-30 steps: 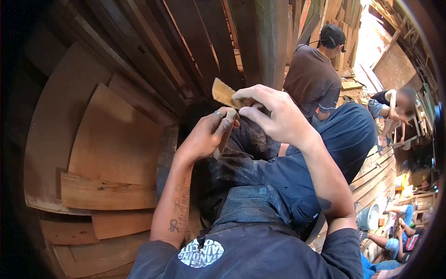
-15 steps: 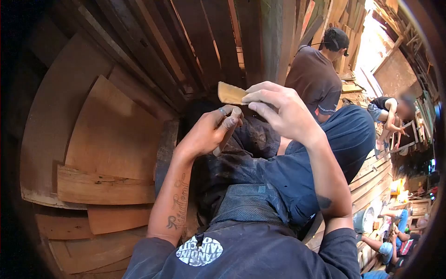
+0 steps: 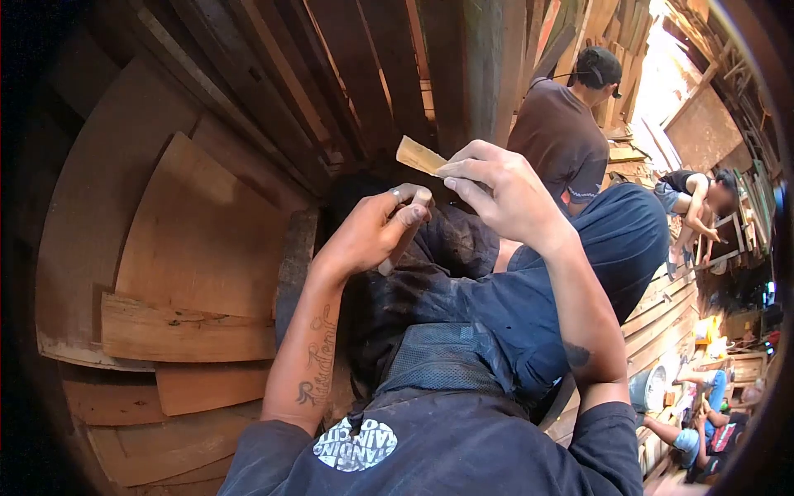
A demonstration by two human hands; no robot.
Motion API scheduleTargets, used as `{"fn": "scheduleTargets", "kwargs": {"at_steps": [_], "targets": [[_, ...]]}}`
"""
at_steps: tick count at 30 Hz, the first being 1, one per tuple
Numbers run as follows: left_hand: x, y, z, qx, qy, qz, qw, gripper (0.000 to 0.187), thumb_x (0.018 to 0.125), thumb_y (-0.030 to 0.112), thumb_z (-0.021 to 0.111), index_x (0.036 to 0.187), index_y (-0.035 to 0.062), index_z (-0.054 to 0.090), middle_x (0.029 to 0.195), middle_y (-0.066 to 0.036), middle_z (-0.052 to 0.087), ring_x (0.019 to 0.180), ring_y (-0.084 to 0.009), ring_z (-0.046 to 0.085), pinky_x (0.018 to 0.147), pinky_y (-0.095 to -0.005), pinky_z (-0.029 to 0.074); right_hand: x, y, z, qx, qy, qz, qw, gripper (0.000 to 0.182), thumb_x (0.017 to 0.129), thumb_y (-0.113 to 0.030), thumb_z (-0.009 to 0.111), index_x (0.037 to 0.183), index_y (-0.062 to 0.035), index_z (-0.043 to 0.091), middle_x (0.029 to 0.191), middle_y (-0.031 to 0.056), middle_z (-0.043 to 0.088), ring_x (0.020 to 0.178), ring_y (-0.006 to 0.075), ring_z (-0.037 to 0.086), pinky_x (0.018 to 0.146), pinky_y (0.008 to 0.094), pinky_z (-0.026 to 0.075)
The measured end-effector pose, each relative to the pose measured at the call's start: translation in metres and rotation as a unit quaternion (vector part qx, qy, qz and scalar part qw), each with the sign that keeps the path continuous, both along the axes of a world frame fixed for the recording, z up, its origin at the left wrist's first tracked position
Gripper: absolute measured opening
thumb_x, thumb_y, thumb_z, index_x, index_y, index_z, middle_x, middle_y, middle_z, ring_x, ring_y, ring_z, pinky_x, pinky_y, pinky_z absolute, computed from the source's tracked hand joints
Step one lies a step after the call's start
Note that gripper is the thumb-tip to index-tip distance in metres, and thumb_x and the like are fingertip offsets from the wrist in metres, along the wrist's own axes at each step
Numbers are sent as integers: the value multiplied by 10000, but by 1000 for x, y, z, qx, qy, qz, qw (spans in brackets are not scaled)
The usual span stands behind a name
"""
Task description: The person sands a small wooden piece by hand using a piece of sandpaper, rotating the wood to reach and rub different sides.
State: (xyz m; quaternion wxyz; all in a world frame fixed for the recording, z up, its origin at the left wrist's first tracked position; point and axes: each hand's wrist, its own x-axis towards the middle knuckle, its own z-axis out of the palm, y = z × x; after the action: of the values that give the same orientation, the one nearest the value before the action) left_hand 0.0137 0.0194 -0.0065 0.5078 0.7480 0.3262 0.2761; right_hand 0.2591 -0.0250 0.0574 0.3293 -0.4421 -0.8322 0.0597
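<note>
My left hand [image 3: 368, 236] is closed around a short wooden stick [image 3: 423, 197]. The stick's pale rounded end pokes out above my thumb, and its lower end shows beneath my fist. Between the thumb and fingers of my right hand [image 3: 517, 198] is a stiff, yellowish-tan piece of sandpaper [image 3: 420, 155]. It is raised a little above the stick and apart from it, tilted with its far end up. Both hands are over my lap, in front of my dark trousers [image 3: 488, 318].
Plywood boards [image 3: 194, 240] are stacked at left. A plank wall [image 3: 347, 74] rises ahead. A person in a brown shirt [image 3: 558, 124] sits close by at upper right. Farther right are another seated person [image 3: 699, 202], a bucket [image 3: 649, 387] and more people on a slatted floor [image 3: 662, 310].
The sandpaper has tipped more steeply, its far end shifting up and slightly right. My right hand has moved slightly; my left hand keeps the stick in nearly the same place.
</note>
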Motion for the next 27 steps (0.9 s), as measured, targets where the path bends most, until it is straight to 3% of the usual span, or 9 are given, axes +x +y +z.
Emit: {"fn": "scheduleTargets", "kwargs": {"at_steps": [2, 3, 13, 17, 20, 21, 27], "targets": [[0, -4, 4, 5, -13, 8, 1000, 365, 1144, 339, 654, 1247, 3, 754, 1077, -75, 780, 1008, -145, 684, 942, -354, 557, -8, -9, 13, -5, 40, 44, 998, 181, 972, -51, 751, 1130, -15, 830, 1090, 146, 769, 1014, 341, 772, 913, 416, 613], [1, -4, 2, 4, 3, 10, 1000, 357, 1144, 331, 653, 1241, 3, 757, 1080, -75, 781, 1013, -145, 685, 947, -354, 557, -13, -9, 8, -15, 62, 65, 996, 162, 996, -124, 730, 1092, -44, 833, 1033, 149, 748, 987, 373, 746, 889, 464, 606], [-5, 3, -4, 7, 32, 18, 999, 344, 1128, 320, 678, 1201, 3, 787, 1052, -82, 799, 1001, -164, 711, 941, -364, 570, -11, -10, 5, -72, 24, 39, 996, 184, 1001, -135, 719, 1104, -28, 828, 1062, 162, 733, 1019, 380, 728, 926, 475, 586], [2, 2, 0, -5, 88, 27, 996, 376, 1115, 353, 698, 1187, -3, 796, 1035, -86, 804, 991, -164, 715, 928, -367, 574, -10, -8, 1, -43, 7, 33, 999, 185, 995, -129, 725, 1102, -16, 825, 1064, 163, 728, 1032, 381, 722, 922, 480, 583], [1, 5, -10, 32, 34, 34, 998, 388, 1085, 344, 732, 1086, -41, 781, 730, -79, 712, 661, -138, 636, 636, -356, 522, -12, -7, 2, -34, 2, 31, 999, 183, 988, -123, 733, 1096, -5, 820, 1063, 166, 726, 1038, 382, 720, 921, 481, 583], [2, 2, -10, 24, -13, 48, 999, 390, 1083, 334, 738, 1051, -54, 768, 708, -71, 690, 648, -120, 613, 619, -360, 509, -12, -9, 3, -39, 9, 35, 999, 182, 986, -123, 735, 1092, -3, 819, 1061, 167, 725, 1038, 382, 720, 920, 480, 583], [4, 3, -11, 28, 2, 40, 999, 402, 1074, 336, 748, 1046, -63, 782, 707, -85, 693, 647, -137, 622, 623, -362, 514, -12, -8, 2, -39, 17, 38, 998, 187, 984, -130, 738, 1082, 6, 821, 1053, 170, 721, 1023, 387, 724, 913, 477, 586]]}}
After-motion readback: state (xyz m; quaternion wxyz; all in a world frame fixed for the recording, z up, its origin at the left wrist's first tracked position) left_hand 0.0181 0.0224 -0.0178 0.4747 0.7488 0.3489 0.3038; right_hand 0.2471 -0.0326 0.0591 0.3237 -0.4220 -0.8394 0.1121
